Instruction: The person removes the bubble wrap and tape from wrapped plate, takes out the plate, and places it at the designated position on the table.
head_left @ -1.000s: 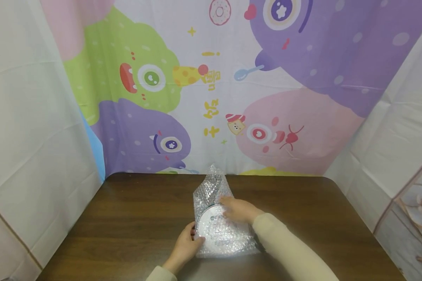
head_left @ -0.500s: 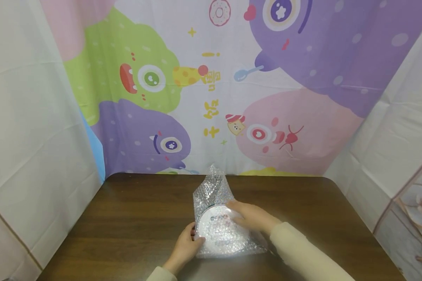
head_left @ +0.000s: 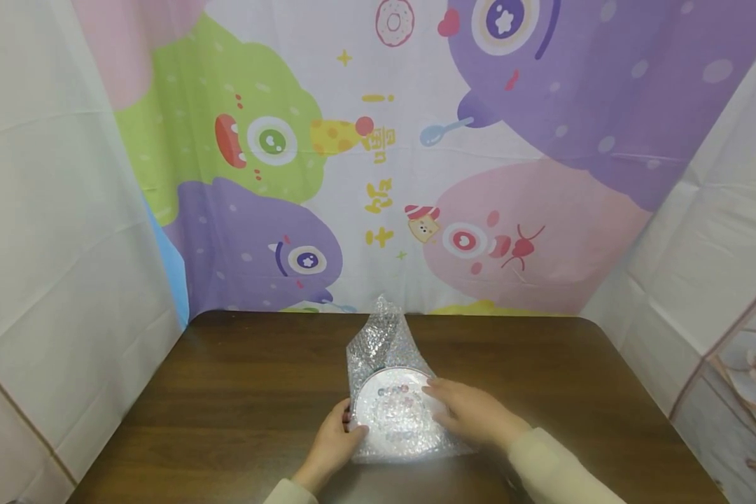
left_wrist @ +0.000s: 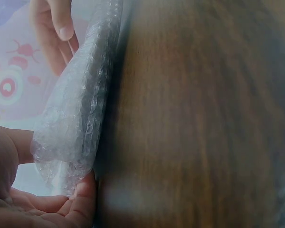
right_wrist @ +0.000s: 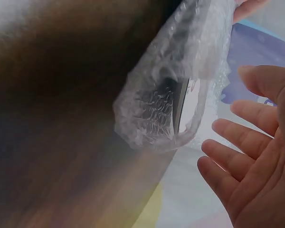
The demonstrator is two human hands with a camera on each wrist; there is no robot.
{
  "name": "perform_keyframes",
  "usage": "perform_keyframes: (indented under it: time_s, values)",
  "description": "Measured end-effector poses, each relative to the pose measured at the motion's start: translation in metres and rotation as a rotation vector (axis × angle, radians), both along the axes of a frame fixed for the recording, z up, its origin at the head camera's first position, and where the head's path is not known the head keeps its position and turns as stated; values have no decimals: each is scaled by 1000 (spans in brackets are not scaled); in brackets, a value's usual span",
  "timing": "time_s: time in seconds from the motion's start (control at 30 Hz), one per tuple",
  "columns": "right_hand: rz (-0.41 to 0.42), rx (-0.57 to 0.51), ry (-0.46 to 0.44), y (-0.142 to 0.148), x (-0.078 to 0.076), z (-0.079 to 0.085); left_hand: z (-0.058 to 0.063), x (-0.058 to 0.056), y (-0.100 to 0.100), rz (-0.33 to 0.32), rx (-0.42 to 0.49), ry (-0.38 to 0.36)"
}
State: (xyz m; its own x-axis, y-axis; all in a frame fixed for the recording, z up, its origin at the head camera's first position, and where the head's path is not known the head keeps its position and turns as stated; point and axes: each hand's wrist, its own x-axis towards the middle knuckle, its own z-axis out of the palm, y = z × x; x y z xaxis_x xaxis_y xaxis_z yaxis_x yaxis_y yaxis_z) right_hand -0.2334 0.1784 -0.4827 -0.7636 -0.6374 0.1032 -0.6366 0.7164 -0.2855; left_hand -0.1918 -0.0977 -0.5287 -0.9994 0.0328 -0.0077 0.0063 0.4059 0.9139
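A clear bubble wrap bag (head_left: 376, 344) lies on the table with a round, flat white thing (head_left: 393, 413) inside. Small printed marks and a thin dark rim show through the plastic; its exact kind I cannot tell. My left hand (head_left: 330, 444) grips the bag's left edge, thumb on top and fingers beneath, also seen on the bubble wrap (left_wrist: 71, 114) in the left wrist view. Over the right side hovers my right hand (head_left: 479, 414), fingers spread. In the right wrist view these fingers (right_wrist: 242, 137) stand apart from the bag's gaping end (right_wrist: 152, 111), where the white thing's edge shows.
The dark brown wooden table (head_left: 246, 378) reaches back to a hanging cloth (head_left: 365, 266) printed with cartoon monsters. Pale cloth panels (head_left: 57, 231) stand on either side. The upper part of the bag tapers toward the table's back edge.
My right hand has slid from the top of the round thing down to the right, off most of the bag, uncovering more of the white surface. My left hand has stayed put.
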Motion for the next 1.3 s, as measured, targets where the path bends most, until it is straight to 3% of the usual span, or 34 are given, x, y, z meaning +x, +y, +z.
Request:
perform_keyframes:
  time_s: [0.17, 0.7, 1.3]
  values:
    - [19, 15, 61, 3, 8, -2, 1, 0, 0, -7, 20, 5]
    - [27, 40, 80, 11, 20, -12, 2, 1, 0, -4, 18, -12]
    - [72, 49, 2, 19, 20, -14, 3, 2, 0, 1, -13, -6]
